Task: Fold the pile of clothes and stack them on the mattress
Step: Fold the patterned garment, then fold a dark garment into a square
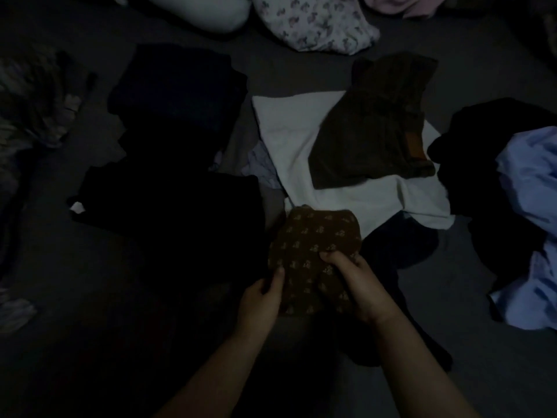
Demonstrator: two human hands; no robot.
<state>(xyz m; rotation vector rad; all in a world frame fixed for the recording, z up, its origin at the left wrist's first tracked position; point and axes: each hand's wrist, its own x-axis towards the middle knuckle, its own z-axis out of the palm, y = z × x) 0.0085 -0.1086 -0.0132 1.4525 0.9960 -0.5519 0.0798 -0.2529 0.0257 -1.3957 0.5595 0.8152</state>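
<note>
Holding a small brown patterned garment (313, 260) between them, both hands are curled onto the cloth: the left hand (262, 297) pinches its near-left edge with thumb on top, and the right hand (358, 285) grips the near-right side, its fingers (334, 256) bunching a fold. The piece looks light, thin and limp, so it should sag wherever it is unsupported; taking it by the corners or along one straight edge would likely keep the fold square, and it seems neither slippery nor fragile. Just beyond the fingers lies a white cloth (301, 146) spread flat, with folded olive trousers (370, 131) resting on it. Beyond and to the left of the left hand sit dark folded clothes (177, 140), hard to read in the dim light. Far to the right of the right hand is a loose heap with a pale blue garment (530, 182) and something black. The grey mattress (301, 67) is soft, so stacks may lean. At the far edge lie a floral pillow (313, 19) and a pale pillow (196, 10).
</note>
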